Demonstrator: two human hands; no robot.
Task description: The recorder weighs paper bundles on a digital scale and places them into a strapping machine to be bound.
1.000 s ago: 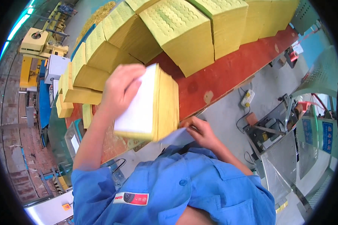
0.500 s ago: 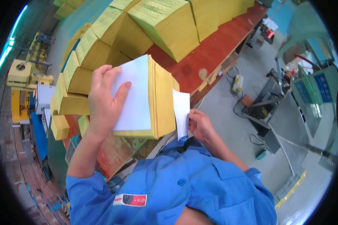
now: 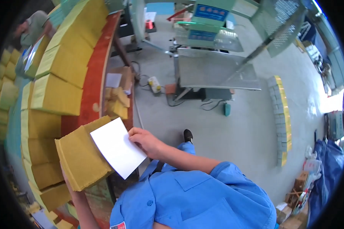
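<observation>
A thick stack of yellow paper is tilted in front of me, left of my body. My left hand holds it from its left and lower side; the fingers are hidden behind the stack. Between the fingers and thumb of my right hand is the right edge of a white paper sheet. The sheet slants over the right side of the yellow stack. I cannot tell whether it touches the stack all along.
More yellow paper stacks line the red table on the left. Another person is at the far left. Beyond stand a metal-topped machine, a power strip on the floor, and a row of wrapped bundles at the right.
My view has swung right. The yellow stack has turned and tilted, and its white top sheet no longer shows. My left hand has gone from its top to its far side; my right hand still holds a white sheet.
</observation>
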